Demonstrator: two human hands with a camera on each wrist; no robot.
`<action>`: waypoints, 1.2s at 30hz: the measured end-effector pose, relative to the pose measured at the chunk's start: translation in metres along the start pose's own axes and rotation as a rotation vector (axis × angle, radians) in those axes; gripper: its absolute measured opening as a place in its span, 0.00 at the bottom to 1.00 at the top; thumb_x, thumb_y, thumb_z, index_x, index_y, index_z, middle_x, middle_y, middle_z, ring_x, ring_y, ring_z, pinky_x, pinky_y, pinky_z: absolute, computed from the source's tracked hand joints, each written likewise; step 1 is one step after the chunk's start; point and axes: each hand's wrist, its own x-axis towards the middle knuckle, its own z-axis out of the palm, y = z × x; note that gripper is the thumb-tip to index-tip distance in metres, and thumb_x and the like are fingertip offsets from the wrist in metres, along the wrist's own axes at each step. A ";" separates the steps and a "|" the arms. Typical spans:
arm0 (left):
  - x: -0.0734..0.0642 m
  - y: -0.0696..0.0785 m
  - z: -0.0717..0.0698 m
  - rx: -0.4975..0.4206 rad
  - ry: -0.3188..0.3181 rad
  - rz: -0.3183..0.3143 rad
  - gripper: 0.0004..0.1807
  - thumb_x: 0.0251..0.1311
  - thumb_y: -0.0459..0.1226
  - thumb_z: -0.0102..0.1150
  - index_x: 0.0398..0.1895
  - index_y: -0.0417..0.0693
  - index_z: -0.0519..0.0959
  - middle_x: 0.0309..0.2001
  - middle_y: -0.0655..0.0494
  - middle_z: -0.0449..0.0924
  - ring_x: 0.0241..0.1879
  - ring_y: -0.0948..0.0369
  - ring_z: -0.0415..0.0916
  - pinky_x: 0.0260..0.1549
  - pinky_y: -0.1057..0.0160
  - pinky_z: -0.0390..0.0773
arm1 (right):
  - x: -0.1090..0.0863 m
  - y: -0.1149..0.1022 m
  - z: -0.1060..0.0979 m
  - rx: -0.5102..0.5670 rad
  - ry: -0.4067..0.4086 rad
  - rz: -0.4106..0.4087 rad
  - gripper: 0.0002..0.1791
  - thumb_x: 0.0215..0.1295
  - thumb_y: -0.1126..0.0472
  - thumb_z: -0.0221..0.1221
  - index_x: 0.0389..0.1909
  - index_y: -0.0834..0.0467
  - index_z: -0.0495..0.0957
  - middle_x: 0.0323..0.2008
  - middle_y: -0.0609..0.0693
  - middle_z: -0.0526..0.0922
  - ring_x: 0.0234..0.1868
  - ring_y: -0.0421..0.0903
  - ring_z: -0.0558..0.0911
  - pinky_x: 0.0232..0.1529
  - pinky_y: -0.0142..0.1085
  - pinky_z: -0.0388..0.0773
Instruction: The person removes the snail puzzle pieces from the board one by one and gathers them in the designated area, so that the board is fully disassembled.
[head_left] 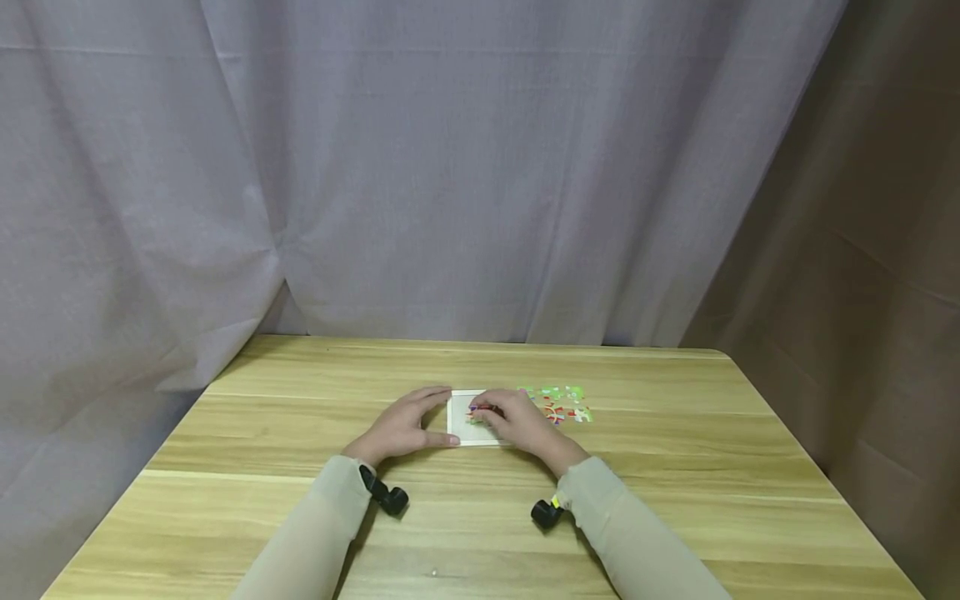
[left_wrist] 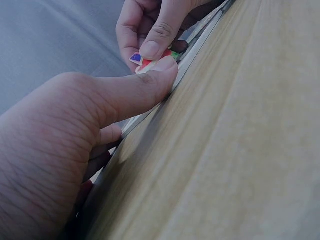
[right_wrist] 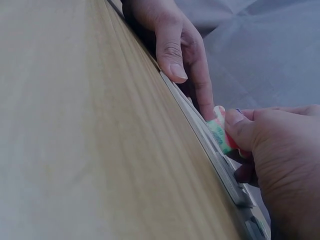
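Observation:
A shallow white-rimmed puzzle tray [head_left: 480, 443] lies on the wooden table. My left hand [head_left: 401, 427] rests at the tray's left side, its thumb at the near corner and its fingers reaching to the far corner. Over the tray, my right hand [head_left: 517, 419] pinches a colourful jigsaw piece [right_wrist: 219, 134] between thumb and fingertips. Green and red show on the piece in the right wrist view, and a purple corner in the left wrist view. The right hand hides the tray's right part.
Several loose jigsaw pieces, green ones [head_left: 555, 392] and red ones [head_left: 555, 414], lie just right of the tray. A grey curtain [head_left: 420, 183] hangs behind the table [head_left: 465, 533], and a darker brown one [head_left: 862, 275] on the right.

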 end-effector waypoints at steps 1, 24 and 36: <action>0.000 0.000 0.000 0.000 0.001 0.001 0.52 0.50 0.67 0.67 0.75 0.52 0.66 0.75 0.57 0.62 0.73 0.51 0.58 0.71 0.44 0.58 | 0.000 0.001 0.000 0.009 0.006 -0.006 0.08 0.69 0.58 0.64 0.45 0.54 0.86 0.44 0.43 0.88 0.45 0.39 0.85 0.50 0.43 0.82; 0.000 0.001 -0.001 0.000 -0.007 -0.003 0.52 0.50 0.66 0.67 0.75 0.52 0.66 0.75 0.55 0.62 0.73 0.50 0.58 0.71 0.41 0.57 | -0.003 0.002 -0.003 0.083 0.085 0.091 0.11 0.64 0.54 0.68 0.45 0.53 0.86 0.37 0.39 0.88 0.34 0.35 0.82 0.36 0.32 0.82; -0.001 0.000 -0.001 -0.012 -0.008 -0.002 0.53 0.49 0.67 0.67 0.75 0.52 0.66 0.76 0.54 0.61 0.74 0.50 0.57 0.72 0.42 0.56 | -0.053 0.037 -0.052 0.067 0.090 0.154 0.08 0.63 0.55 0.69 0.41 0.51 0.87 0.32 0.35 0.86 0.33 0.35 0.82 0.36 0.33 0.82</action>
